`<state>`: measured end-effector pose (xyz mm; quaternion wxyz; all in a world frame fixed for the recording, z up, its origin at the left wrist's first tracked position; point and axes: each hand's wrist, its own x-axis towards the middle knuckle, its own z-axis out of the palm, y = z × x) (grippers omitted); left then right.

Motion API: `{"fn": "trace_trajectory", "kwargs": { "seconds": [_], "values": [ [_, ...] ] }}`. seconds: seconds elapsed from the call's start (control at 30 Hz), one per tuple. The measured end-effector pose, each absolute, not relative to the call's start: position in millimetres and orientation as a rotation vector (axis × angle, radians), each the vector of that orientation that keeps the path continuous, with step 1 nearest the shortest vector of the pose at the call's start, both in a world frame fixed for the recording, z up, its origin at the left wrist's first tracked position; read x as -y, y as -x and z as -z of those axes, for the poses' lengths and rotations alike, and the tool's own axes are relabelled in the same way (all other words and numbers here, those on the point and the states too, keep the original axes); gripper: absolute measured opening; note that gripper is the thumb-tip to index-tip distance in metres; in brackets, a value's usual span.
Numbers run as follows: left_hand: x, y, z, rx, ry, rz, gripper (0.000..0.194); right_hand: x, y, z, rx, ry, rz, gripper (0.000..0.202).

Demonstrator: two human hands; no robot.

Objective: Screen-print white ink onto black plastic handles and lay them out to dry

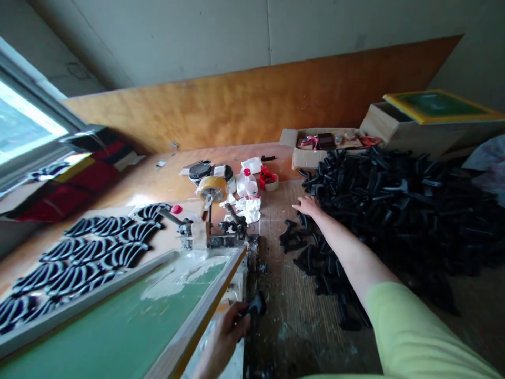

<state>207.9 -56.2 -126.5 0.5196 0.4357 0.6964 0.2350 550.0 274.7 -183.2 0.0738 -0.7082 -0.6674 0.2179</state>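
Note:
Low in the view, my left hand grips a black plastic part beside the raised edge of a framed green screen. White paste is smeared over the screen's far end, which sits in a metal hinge clamp. My right hand reaches out at the left edge of a large pile of black plastic parts. Its fingers are apart, above a few loose black pieces; whether it touches one cannot be made out.
Rows of black curved parts lie at the left. Behind the clamp are a tape roll, a bottle with a red cap, crumpled tissue and a red tape dispenser. An open cardboard box stands at the back right.

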Motion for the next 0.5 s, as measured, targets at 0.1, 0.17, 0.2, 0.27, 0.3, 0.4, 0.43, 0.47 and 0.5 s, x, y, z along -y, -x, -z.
{"fn": "trace_trajectory", "kwargs": {
  "seconds": [0.1,0.17,0.2,0.27,0.3,0.4,0.43,0.47,0.5],
  "values": [
    [7,-259,140,-1.541,-1.069,-0.634,0.041,-256,-560,191,2.151,2.165,-0.650,0.052],
    [-27,-287,150,-1.555,-1.158,-0.641,0.038,-237,-559,190,2.253,2.151,-0.644,0.045],
    [-42,-299,156,-1.583,-1.219,-0.637,0.036,-227,-557,187,2.286,2.140,-0.659,0.043],
    [-68,-316,169,-1.655,-1.332,-0.619,0.032,-207,-553,182,2.320,2.123,-0.713,0.042],
    [-77,-323,176,-1.689,-1.376,-0.614,0.030,-197,-550,179,2.337,2.120,-0.739,0.042],
    [-93,-333,193,-1.768,-1.463,-0.626,0.026,-164,-534,175,2.393,2.098,-0.816,0.041],
    [-95,-334,198,-1.786,-1.492,-0.636,0.024,-152,-527,175,2.433,2.070,-0.827,0.040],
    [-97,-335,201,-1.804,-1.513,-0.634,0.023,-140,-519,173,2.478,2.022,-0.827,0.041],
    [-97,-334,204,-1.816,-1.526,-0.615,0.023,-127,-513,171,2.512,1.951,-0.815,0.042]
  ]
}}
